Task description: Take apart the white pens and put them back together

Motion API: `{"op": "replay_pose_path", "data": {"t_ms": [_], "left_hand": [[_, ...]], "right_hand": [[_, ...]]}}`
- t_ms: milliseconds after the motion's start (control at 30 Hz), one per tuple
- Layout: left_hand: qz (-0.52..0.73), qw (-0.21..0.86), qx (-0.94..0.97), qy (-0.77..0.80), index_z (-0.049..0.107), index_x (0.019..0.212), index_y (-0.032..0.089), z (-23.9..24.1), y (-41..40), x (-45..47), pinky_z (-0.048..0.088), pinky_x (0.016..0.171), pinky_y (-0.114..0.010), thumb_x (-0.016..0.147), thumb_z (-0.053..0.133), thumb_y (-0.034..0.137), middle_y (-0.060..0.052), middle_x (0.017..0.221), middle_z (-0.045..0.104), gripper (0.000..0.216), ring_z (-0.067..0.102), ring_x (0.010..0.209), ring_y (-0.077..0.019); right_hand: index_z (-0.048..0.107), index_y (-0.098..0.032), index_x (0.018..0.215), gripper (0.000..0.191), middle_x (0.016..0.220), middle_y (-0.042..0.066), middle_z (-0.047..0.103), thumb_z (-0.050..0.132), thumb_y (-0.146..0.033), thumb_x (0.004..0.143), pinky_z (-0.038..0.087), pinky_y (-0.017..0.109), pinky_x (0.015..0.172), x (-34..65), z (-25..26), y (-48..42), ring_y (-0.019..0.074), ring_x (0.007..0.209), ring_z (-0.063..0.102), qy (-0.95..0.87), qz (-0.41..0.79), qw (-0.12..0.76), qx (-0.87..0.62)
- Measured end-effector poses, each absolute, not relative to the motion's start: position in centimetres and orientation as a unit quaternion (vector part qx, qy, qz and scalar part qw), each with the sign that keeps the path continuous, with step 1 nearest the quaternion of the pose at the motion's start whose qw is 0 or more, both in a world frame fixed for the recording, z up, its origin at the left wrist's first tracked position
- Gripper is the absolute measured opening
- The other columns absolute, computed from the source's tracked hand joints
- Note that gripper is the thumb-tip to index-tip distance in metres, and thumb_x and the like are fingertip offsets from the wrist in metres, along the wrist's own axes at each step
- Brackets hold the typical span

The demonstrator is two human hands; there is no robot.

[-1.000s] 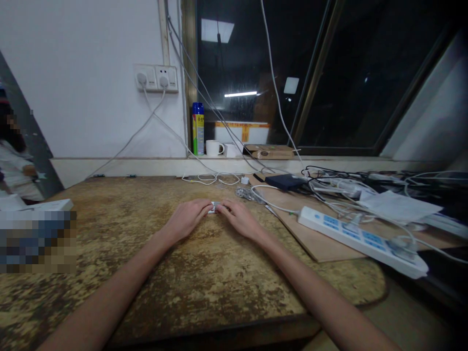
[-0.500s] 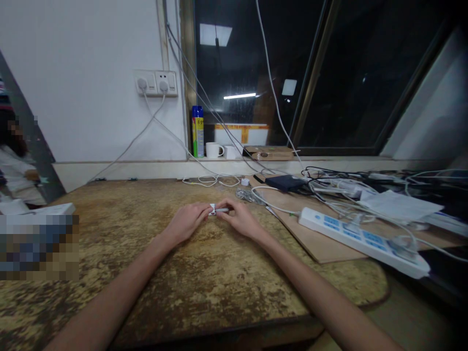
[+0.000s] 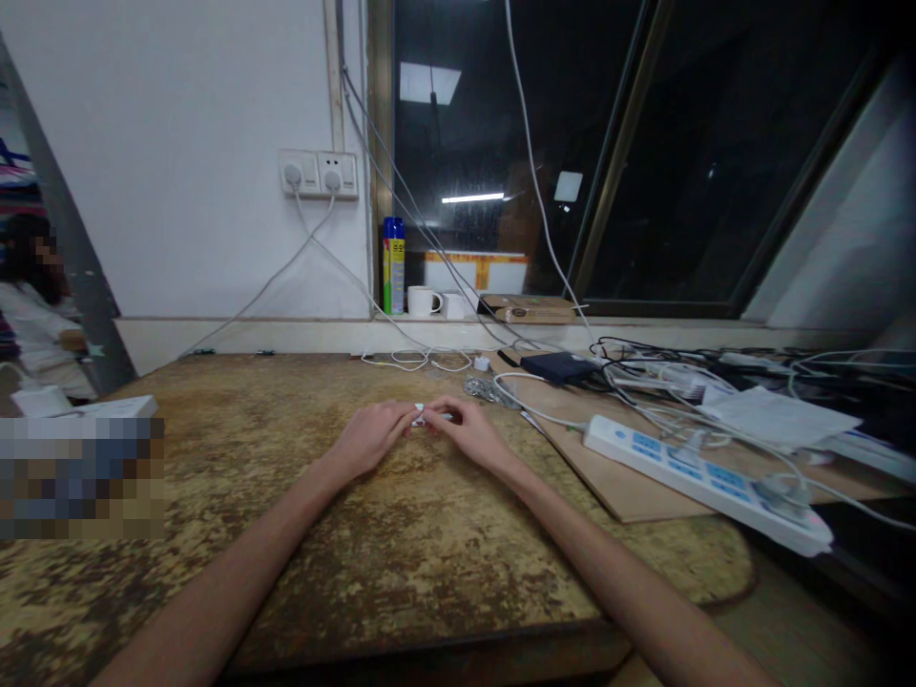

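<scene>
My left hand [image 3: 376, 434] and my right hand [image 3: 468, 431] meet above the middle of the worn wooden table [image 3: 401, 553]. Between their fingertips is a small white object [image 3: 419, 412], mostly covered, so its kind is unclear. The left thumb and fingers pinch its left side. My right hand is closed around a thin, pale stick-like part [image 3: 450, 417] that shows between thumb and forefinger. Whether the two pieces are joined is hidden by the fingers.
A white power strip [image 3: 705, 485] and brown board [image 3: 630, 477] lie to the right, with tangled cables and a black box [image 3: 559, 366]. Behind are a small white plug [image 3: 482, 364], a spray can [image 3: 393, 267] and a mug [image 3: 422, 301]. A person [image 3: 35, 315] is at far left.
The right fingers have closed in toward the left ones, covering more of the pale stick-like part and the white object. The view has shifted slightly.
</scene>
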State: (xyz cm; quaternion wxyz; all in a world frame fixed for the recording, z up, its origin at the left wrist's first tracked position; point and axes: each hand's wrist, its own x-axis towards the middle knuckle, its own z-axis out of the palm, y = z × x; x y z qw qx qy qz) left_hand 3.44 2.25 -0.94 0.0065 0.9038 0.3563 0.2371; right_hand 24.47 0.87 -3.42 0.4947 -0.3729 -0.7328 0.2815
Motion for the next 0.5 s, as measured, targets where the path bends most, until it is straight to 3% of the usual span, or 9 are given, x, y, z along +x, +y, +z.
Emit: {"op": "replay_pose_path", "data": {"t_ms": [100, 233, 400, 500], "left_hand": [[0.238, 0.017, 0.907, 0.347, 0.071, 0.104, 0.021, -0.70, 1.96, 3.56, 0.046, 0.078, -0.030, 0.106, 0.034, 0.040, -0.007, 0.099, 0.074, 0.042, 0.066, 0.088, -0.0225], [0.237, 0.018, 0.910, 0.341, 0.069, 0.097, 0.020, -0.49, 1.85, 3.59, 0.043, 0.075, -0.030, 0.106, 0.033, 0.037, -0.006, 0.092, 0.072, 0.041, 0.065, 0.083, -0.0218], [0.243, 0.012, 0.906, 0.348, 0.068, 0.096, 0.020, -0.37, 1.89, 3.60, 0.043, 0.074, -0.029, 0.106, 0.034, 0.037, -0.005, 0.092, 0.072, 0.039, 0.064, 0.082, -0.0211], [0.245, 0.022, 0.904, 0.350, 0.068, 0.094, 0.020, -0.27, 1.85, 3.61, 0.043, 0.073, -0.028, 0.106, 0.034, 0.039, -0.005, 0.089, 0.072, 0.041, 0.064, 0.081, -0.0204]], "right_hand": [[0.073, -0.017, 0.091, 0.027, 0.088, 0.005, 0.074, 0.063, -0.042, 0.090, 0.052, 0.032, 0.079, 24.38, -3.31, 0.74, 0.0181, 0.079, 0.066, -0.728, 0.277, 0.501, -0.378], [0.073, -0.019, 0.096, 0.023, 0.098, 0.006, 0.075, 0.072, -0.038, 0.082, 0.051, 0.034, 0.089, 24.31, -3.07, 0.57, 0.0195, 0.093, 0.068, -0.725, 0.270, 0.521, -0.360], [0.074, -0.017, 0.092, 0.026, 0.089, 0.006, 0.075, 0.067, -0.042, 0.085, 0.053, 0.033, 0.081, 24.31, -3.02, 0.58, 0.0190, 0.083, 0.068, -0.702, 0.301, 0.517, -0.387], [0.074, -0.018, 0.095, 0.027, 0.094, 0.006, 0.075, 0.071, -0.040, 0.082, 0.053, 0.033, 0.083, 24.32, -3.06, 0.61, 0.0194, 0.087, 0.069, -0.693, 0.310, 0.531, -0.376]]}}
